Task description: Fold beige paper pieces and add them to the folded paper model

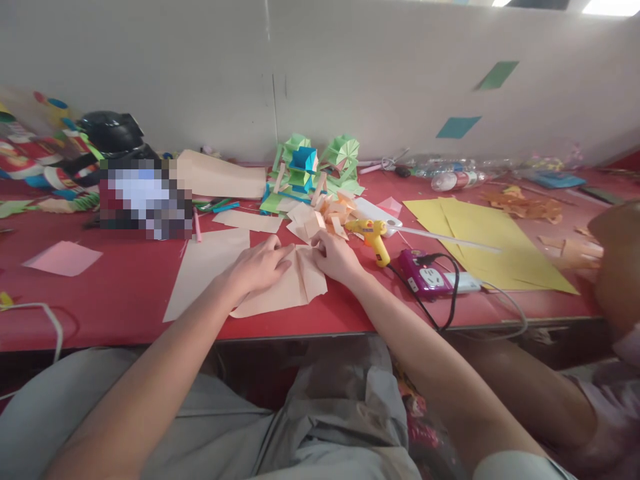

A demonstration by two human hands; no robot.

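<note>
A peach sheet of paper (273,299) with a crease and an uneven right edge lies near the front of the red table. Resting on its left part is my left hand (261,267), fingers stretched out and apart, pressing it down. My right hand (336,257) has its fingers curled and pinches the paper's upper right part, where a fold stands up. Under the left side lies a larger peach sheet (207,267). Just beyond the right hand are crumpled peach paper strips (340,208) and a yellow glue gun (373,239).
A purple power strip (423,273) with cables and yellow sheets (493,240) lie to the right, beside another person's arm (617,267). Green and blue folded paper models (304,167) stand at the back. A pink paper (63,259) lies on the left.
</note>
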